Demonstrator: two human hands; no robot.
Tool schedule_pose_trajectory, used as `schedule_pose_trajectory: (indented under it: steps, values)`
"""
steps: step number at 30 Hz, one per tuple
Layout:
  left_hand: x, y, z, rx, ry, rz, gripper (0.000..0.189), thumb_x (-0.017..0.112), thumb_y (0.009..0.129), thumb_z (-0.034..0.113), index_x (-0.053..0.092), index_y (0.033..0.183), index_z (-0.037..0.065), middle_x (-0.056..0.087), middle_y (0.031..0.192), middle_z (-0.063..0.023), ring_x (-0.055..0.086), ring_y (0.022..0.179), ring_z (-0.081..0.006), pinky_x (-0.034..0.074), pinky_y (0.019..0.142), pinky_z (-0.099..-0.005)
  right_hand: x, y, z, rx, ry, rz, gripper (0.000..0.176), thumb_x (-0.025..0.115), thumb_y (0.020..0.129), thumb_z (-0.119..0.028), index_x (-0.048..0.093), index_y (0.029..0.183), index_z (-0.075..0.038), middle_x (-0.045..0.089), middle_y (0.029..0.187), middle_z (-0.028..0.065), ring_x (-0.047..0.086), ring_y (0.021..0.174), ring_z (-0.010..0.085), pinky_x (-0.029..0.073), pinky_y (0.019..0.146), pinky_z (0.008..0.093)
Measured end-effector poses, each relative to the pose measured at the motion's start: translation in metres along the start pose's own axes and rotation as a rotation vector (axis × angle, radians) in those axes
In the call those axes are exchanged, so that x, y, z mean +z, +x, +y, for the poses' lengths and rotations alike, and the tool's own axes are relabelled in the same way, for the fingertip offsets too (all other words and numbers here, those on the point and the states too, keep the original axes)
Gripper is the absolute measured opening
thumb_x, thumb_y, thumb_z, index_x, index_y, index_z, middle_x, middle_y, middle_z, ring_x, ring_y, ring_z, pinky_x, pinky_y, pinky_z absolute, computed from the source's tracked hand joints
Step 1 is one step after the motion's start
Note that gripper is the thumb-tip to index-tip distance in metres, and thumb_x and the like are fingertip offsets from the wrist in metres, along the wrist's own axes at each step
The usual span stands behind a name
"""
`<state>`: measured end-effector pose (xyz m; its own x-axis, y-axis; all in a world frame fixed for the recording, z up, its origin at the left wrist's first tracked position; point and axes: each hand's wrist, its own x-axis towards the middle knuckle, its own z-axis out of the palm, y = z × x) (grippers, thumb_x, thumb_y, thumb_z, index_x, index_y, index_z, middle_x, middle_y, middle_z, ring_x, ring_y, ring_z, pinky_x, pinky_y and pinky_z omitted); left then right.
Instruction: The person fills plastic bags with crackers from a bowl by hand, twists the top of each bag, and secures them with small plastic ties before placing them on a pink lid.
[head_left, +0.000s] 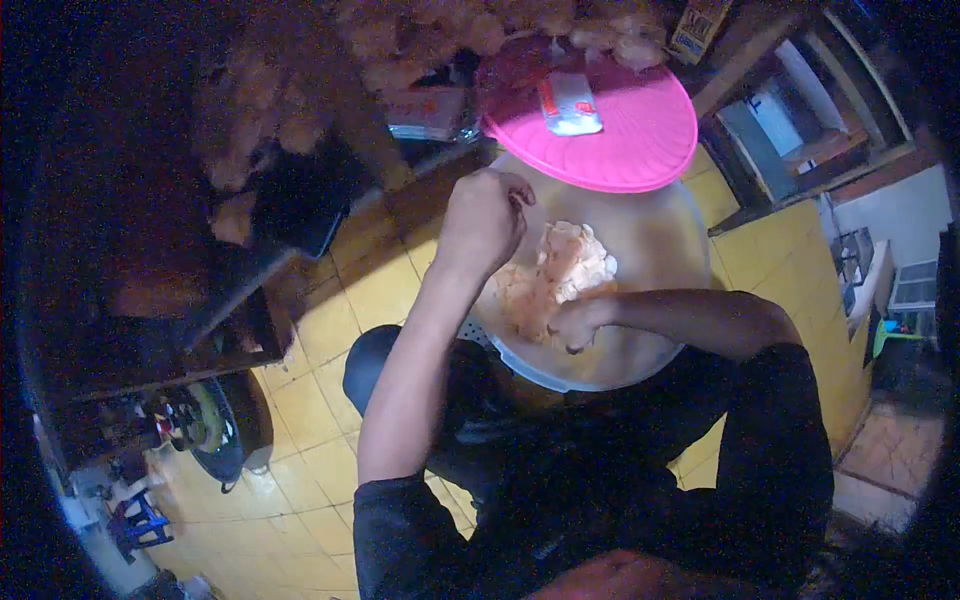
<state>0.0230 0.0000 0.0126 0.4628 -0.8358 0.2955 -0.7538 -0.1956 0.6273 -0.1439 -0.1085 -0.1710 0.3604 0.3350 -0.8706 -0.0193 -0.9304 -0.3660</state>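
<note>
Between my knees stands a large translucent round plastic tub (pixel 650 345). A heap of pale, orange-tinted food pieces (pixel 580 265) lies inside it, with looser orange-stained bits to its left. My right hand (pixel 583 323) reaches down into the tub at the near edge of the heap, its fingers curled and partly hidden. Over the tub's left side my left hand (pixel 485 220) is raised with its fingers bent inward. I cannot tell what either hand holds. A pink ribbed lid (pixel 640 150) rests across the far rim, with a white and red packet (pixel 572 105) on top.
Yellow tiles (pixel 310 420) cover the floor. Several bags of pale brown goods are piled on the dark surface at the back left. A black pan (pixel 230 450) is at the lower left, a wooden-framed cabinet (pixel 790 120) at the back right, and a blue stool (pixel 145 522) farther left.
</note>
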Motion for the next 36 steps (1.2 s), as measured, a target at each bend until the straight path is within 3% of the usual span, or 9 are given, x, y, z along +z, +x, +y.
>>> schedule_pose_trajectory:
  steps: [7, 9, 12, 16, 17, 19, 20, 29, 36]
  values:
    - [0.001, -0.001, 0.004, -0.186, -0.017, -0.156, 0.028, 0.054, 0.073, -0.004, 0.066, 0.098, -0.002, 0.067, 0.087, -0.0211, 0.07, 0.073, -0.0283, 0.054, 0.069, -0.0385, -0.051, -0.121, -0.002, -0.247, 0.356, 0.115, 0.044, 0.068, 0.07, -0.02, 0.061, 0.111, -0.004, 0.066, 0.079, 0.0106, 0.065, 0.072, 0.0207, 0.052, 0.06, 0.0352]
    - [0.009, -0.004, 0.003, -0.149, -0.053, -0.171, 0.026, 0.055, 0.084, 0.002, 0.063, 0.108, -0.005, 0.067, 0.09, -0.0192, 0.07, 0.073, -0.0225, 0.054, 0.066, -0.0347, -0.046, -0.144, 0.012, -0.442, 0.167, 0.918, 0.046, 0.07, 0.076, -0.02, 0.059, 0.118, -0.005, 0.066, 0.085, 0.007, 0.065, 0.072, 0.0154, 0.052, 0.06, 0.0292]
    - [0.02, -0.005, 0.012, -0.28, -0.291, -0.255, 0.027, 0.055, 0.094, 0.015, 0.061, 0.113, -0.003, 0.067, 0.09, -0.0143, 0.069, 0.073, -0.0201, 0.053, 0.062, -0.0315, -0.062, -0.181, 0.016, -0.462, 0.875, 0.806, 0.04, 0.069, 0.08, -0.013, 0.059, 0.117, -0.004, 0.066, 0.09, 0.0039, 0.065, 0.075, 0.0115, 0.053, 0.062, 0.0259]
    - [0.038, 0.002, 0.03, -0.448, -0.72, -0.346, 0.034, 0.059, 0.095, 0.021, 0.059, 0.117, -0.004, 0.066, 0.096, -0.0129, 0.067, 0.074, -0.0158, 0.052, 0.061, -0.0271, -0.065, -0.202, 0.009, -0.445, 1.091, 0.913, 0.038, 0.067, 0.083, -0.011, 0.057, 0.119, -0.002, 0.065, 0.086, 0.0037, 0.065, 0.075, 0.0118, 0.053, 0.063, 0.0253]
    - [0.042, 0.003, 0.034, -0.444, -0.713, -0.354, 0.034, 0.059, 0.095, 0.021, 0.059, 0.117, -0.004, 0.066, 0.096, -0.0129, 0.067, 0.074, -0.0158, 0.052, 0.061, -0.0271, -0.063, -0.193, 0.013, -0.449, 1.096, 0.922, 0.038, 0.067, 0.083, -0.011, 0.057, 0.119, -0.002, 0.065, 0.086, 0.0037, 0.065, 0.075, 0.0118, 0.053, 0.063, 0.0253]
    - [0.046, 0.002, 0.042, -0.384, -0.614, -0.287, 0.034, 0.062, 0.093, 0.019, 0.059, 0.118, -0.004, 0.066, 0.095, -0.0117, 0.066, 0.072, -0.0157, 0.051, 0.058, -0.0262, -0.064, -0.182, 0.01, -0.506, 0.168, 1.581, 0.042, 0.066, 0.084, -0.012, 0.053, 0.122, 0.0, 0.065, 0.085, 0.0077, 0.065, 0.068, 0.0143, 0.053, 0.06, 0.0262]
    - [0.045, 0.002, 0.046, -0.341, -0.599, -0.271, 0.031, 0.064, 0.091, 0.013, 0.06, 0.117, -0.003, 0.067, 0.093, -0.0109, 0.068, 0.074, -0.0163, 0.051, 0.057, -0.0262, -0.059, -0.183, 0.011, -0.421, 0.424, 1.366, 0.04, 0.065, 0.086, -0.012, 0.051, 0.121, 0.001, 0.065, 0.085, 0.013, 0.066, 0.066, 0.0177, 0.053, 0.06, 0.0296]
    - [0.056, -0.002, 0.032, -0.315, -0.567, -0.168, 0.024, 0.061, 0.089, 0.004, 0.062, 0.112, -0.003, 0.067, 0.098, -0.0138, 0.07, 0.077, -0.0203, 0.053, 0.057, -0.0286, -0.061, -0.188, 0.003, -0.145, 0.8, 1.232, 0.027, 0.065, 0.087, -0.012, 0.052, 0.107, 0.001, 0.064, 0.085, 0.0149, 0.068, 0.067, 0.0184, 0.053, 0.055, 0.0334]
    - [0.051, -0.001, 0.03, -0.459, -0.52, -0.136, 0.02, 0.055, 0.089, -0.001, 0.065, 0.106, -0.003, 0.069, 0.086, -0.0114, 0.069, 0.074, -0.017, 0.053, 0.059, -0.0278, -0.057, -0.166, 0.014, -0.189, 0.32, 1.559, 0.033, 0.069, 0.084, -0.025, 0.056, 0.1, 0.0, 0.064, 0.084, 0.0187, 0.067, 0.077, 0.0325, 0.051, 0.071, 0.0417]
